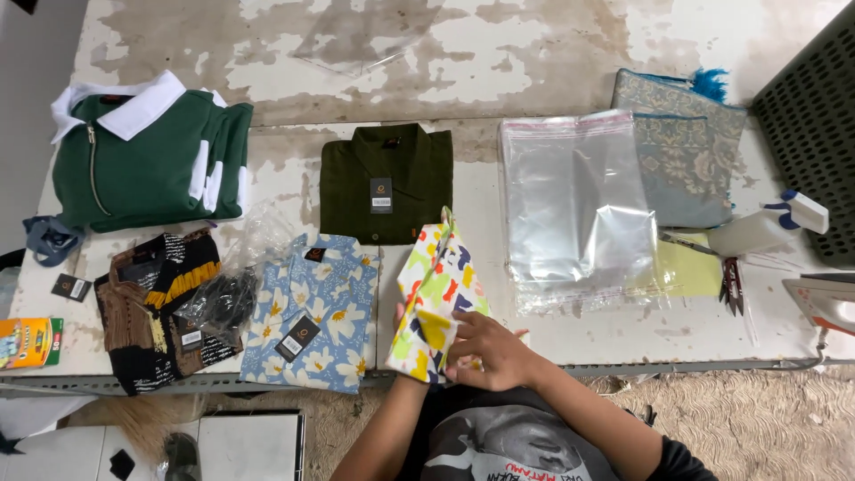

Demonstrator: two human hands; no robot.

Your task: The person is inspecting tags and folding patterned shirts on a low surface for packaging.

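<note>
My right hand (485,349) lies on top of the multicoloured patterned shirt (435,298), fingers curled down and pressing its lower end at the near edge of the white table (570,334). My left hand (401,322) is mostly hidden behind that shirt; only a bit of it shows at the left edge, gripping from underneath, and I can't tell how far it is closed. The shirt stands tilted up on its fold, with the narrow top pointing away from me.

Just left of it, flat on the table, is a light blue floral shirt (316,312) with a black tag. Behind both is a dark green folded shirt (386,183), also tagged. Further left is a brown and black striped garment (156,307) with crumpled clear plastic (227,298) on it. A green and white zip top (147,165) is at the far left corner.

To the right, near the held shirt, sits a stack of clear plastic bags (574,205). Beyond them lies a pale blue patterned cloth (686,151), with a white spray bottle (766,227) beside it and an iron (824,303) at the right edge.
</note>
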